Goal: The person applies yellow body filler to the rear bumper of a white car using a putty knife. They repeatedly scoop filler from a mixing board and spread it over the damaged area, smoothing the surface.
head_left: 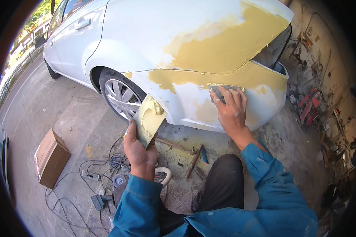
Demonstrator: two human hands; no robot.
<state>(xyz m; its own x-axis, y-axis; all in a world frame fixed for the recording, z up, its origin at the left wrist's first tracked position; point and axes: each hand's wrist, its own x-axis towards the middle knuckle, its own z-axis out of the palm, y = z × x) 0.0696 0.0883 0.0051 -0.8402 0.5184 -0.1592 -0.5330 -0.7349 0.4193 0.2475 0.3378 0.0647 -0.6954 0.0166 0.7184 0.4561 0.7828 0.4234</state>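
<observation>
My right hand (234,114) grasps a spreader (218,91) against yellow putty (182,77) on the rear bumper (186,104) of a white car (126,43). My left hand (140,154) grips a board (148,122) loaded with more putty, near the wheel (120,94). A box (53,160) sits on the ground (83,114) at left.
</observation>
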